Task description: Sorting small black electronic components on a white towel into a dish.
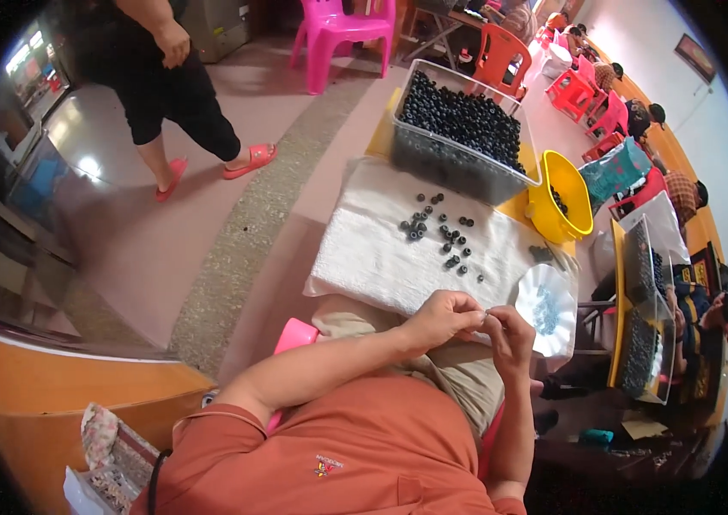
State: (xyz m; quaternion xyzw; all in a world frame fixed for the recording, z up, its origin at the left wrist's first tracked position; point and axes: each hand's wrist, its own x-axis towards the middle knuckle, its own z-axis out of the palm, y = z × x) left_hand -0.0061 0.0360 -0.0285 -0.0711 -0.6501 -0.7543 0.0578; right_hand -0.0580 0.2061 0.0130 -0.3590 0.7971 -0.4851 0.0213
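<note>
My left hand and my right hand meet at their fingertips over the near edge of a towel-covered table. Both are closed in a pinch around something tiny, too small to make out. Just right of them sits a white fluted dish holding small pale-blue clear pieces. Beyond my hands, several loose black round bead-like parts lie scattered on the white towel. A few dark bits rest beside the dish.
Behind the towel stands a clear plastic bin full of black parts, beside a yellow basket with a few more. A person in pink sandals is on the left. Farther back are a pink chair and seated people.
</note>
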